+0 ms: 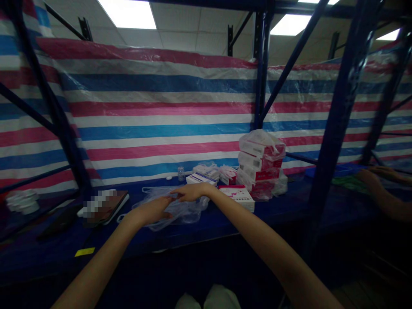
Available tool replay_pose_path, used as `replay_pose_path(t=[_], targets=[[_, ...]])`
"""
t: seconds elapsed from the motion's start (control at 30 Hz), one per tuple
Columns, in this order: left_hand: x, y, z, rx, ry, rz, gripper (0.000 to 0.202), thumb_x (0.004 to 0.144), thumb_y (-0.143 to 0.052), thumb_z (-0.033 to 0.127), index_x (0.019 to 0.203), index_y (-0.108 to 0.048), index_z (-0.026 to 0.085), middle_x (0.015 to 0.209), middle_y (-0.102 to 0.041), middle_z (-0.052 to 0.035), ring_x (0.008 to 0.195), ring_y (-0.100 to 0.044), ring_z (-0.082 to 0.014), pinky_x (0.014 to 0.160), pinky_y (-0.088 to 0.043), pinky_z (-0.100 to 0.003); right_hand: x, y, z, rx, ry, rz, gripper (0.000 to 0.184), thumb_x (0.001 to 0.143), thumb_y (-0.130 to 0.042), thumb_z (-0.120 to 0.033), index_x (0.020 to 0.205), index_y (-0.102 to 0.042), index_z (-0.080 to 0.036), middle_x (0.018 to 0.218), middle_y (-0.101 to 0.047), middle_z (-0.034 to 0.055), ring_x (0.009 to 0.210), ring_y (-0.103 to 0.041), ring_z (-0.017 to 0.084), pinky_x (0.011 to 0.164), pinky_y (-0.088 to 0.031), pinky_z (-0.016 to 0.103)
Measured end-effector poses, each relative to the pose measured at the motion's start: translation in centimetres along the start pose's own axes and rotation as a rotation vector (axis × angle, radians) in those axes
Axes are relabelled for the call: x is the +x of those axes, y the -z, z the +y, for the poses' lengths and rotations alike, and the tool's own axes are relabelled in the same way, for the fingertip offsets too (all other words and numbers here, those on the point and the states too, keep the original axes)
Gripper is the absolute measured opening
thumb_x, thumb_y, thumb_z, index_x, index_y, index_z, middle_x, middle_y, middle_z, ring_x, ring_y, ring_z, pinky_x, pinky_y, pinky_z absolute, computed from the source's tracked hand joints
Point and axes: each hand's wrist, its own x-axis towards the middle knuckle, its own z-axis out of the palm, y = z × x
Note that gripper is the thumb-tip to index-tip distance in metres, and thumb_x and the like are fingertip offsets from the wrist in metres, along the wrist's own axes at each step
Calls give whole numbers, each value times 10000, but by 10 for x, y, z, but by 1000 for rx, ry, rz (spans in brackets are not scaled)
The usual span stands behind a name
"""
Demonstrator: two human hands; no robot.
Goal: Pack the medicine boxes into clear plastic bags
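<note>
Your left hand and right hand converge over the clear plastic bags; whether either grips, you cannot tell. The bags lie on the blue surface, left of the pink-and-white box.

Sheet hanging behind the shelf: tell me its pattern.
The sheet has horizontal stripes in pinkish red, white and blue, seen in the head view.

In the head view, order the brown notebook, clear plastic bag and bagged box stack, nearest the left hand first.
1. Clear plastic bag, at the left hand.
2. Brown notebook, to the hand's left.
3. Bagged box stack, to the right and farther back.
</note>
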Motion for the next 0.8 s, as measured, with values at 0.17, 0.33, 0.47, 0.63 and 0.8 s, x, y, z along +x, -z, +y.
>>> replay_pose_path(t=[0.17, 0.33, 0.47, 0.63, 0.8], targets=[[-50, -17, 20, 104, 176, 642, 432, 810, -442, 423, 1215, -433, 275, 1307, -449, -44, 1201, -397, -244, 984, -317, -391, -36, 34, 7, 233, 66, 102, 471, 837, -467, -208, 1294, -386, -127, 1126, -596, 97, 979, -576, 148, 813, -452, 239], [-70, -62, 30, 141, 656, 941, 732, 688, -501, 580, 1229, -351, 111, 1267, -394, -203, 1143, -392, -362, 847, -398, -477, -30, 43, 50, 89, -348, 415, 556, 807, -541, -283, 1312, -346, -157, 1295, -462, 106, 1154, -458, 172, 945, -373, 274], [-62, -86, 10, -53, 648, 858, 589, 768, -410, 528, 1192, -355, 124, 1179, -483, -172, 1056, -500, -305, 782, -450, -399, -12, 27, 75, 14, -622, 285, 684, 624, -732, -311, 1221, -468, -109, 1244, -490, 164, 1116, -473, 307, 916, -396, 412], [-56, -68, -16, -305, 538, 750, 265, 815, -368, 448, 885, -519, 242, 895, -633, -32, 776, -603, -202, 706, -446, -299, 4, 13, 81, 16, -718, 184, 332, 836, -523, -348, 1080, -541, -126, 1063, -573, 63, 942, -564, 199, 814, -469, 393], [-51, -42, -29, -357, 538, 759, 252, 781, -433, 450, 828, -561, 239, 688, -646, 2, 663, -612, -194, 612, -410, -277, 10, 6, 87, 38, -751, 209, 297, 853, -501, -334, 1066, -528, -129, 1014, -570, 60, 860, -573, 157, 740, -493, 349]])
